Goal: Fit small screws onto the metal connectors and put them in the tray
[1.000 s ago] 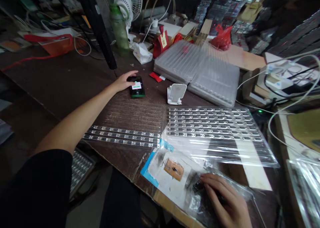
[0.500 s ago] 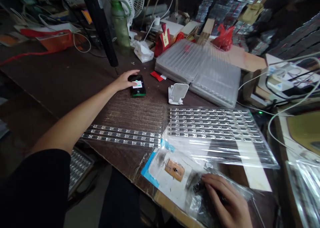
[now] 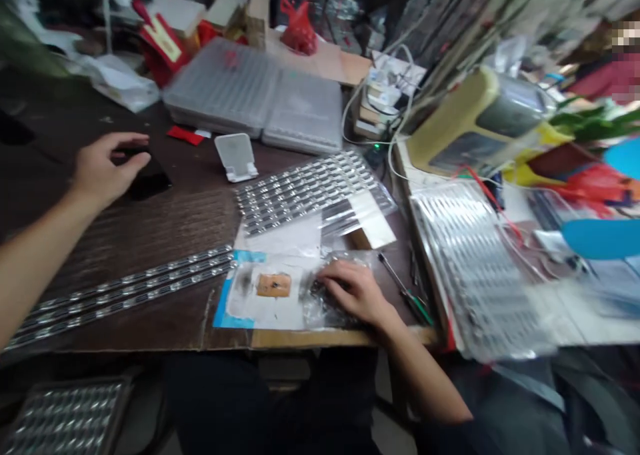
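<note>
My left hand [image 3: 110,167] curls its thumb and fingers round the near-left part of a smartphone [image 3: 153,180] lying on the table; its screen is dark. My right hand [image 3: 353,288] rests on a clear plastic bag [image 3: 315,305] with small dark pieces at its mouth. Its fingertips are pressed together, and what they pinch is too small to make out. Left of it, an orange-brown block [image 3: 273,285] with a small dark centre sits on a white sheet [image 3: 245,312] edged with blue tape. Behind lies a clear tray [image 3: 305,195] holding rows of metal-shelled connectors.
Three more connector rows [image 3: 125,288] lie at the left. Beyond the tray are a white phone stand [image 3: 236,156] and stacked clear trays [image 3: 225,95]. A screwdriver [image 3: 405,288], a silvery tray pile [image 3: 470,262] and a yellow machine [image 3: 455,122] stand at the right.
The view has swung to the right. The phone's screen has gone from lit to dark, and my left thumb and fingers have drawn closer round it. My right hand stays at the bag.
</note>
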Demonstrator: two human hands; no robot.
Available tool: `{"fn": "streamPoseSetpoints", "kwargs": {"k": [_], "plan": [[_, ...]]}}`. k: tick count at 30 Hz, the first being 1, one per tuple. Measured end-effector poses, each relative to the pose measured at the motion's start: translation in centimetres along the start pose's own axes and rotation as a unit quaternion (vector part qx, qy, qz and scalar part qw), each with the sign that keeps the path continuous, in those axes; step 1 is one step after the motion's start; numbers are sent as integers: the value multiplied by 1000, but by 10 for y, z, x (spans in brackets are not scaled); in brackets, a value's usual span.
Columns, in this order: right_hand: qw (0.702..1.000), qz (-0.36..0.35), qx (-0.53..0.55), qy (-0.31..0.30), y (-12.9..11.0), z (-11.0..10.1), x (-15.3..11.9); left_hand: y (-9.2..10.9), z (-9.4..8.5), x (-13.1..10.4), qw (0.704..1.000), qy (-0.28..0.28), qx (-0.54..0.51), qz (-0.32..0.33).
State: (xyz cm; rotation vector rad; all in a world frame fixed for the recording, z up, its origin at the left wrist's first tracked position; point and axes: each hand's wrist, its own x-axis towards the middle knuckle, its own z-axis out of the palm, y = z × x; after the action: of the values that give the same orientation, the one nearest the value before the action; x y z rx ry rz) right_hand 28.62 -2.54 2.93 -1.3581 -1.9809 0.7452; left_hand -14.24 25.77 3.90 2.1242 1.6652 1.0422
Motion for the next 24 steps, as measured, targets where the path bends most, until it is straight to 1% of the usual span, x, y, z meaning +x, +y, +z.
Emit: {"fn": "streamPoseSetpoints", "kwargs": {"k": [3, 6, 8, 10, 11, 13, 17, 20, 24], "plan": [[1000, -3, -23, -12, -2, -2, -1, 60, 12, -14, 996, -31, 16, 81], [996, -9, -83, -42, -11, -11, -2, 116, 27, -27, 984, -70, -5, 162], [989, -7, -134, -64, -18, -20, -5, 145, 36, -34, 976, -96, -13, 194], [980, 14, -184, -72, -24, -29, -11, 166, 41, -41, 967, -136, -2, 214], [976, 30, -205, -73, -25, -33, -14, 173, 42, -45, 961, -161, 14, 222], [966, 69, -239, -74, -25, -38, -20, 180, 40, -54, 948, -205, 71, 234], [942, 134, -289, -106, -26, -42, -24, 177, 29, -77, 920, -255, 204, 217], [928, 152, -314, -134, -34, -44, -21, 172, 28, -93, 905, -274, 260, 197], [915, 137, -345, -158, -46, -42, -14, 167, 41, -102, 904, -278, 266, 188]]}}
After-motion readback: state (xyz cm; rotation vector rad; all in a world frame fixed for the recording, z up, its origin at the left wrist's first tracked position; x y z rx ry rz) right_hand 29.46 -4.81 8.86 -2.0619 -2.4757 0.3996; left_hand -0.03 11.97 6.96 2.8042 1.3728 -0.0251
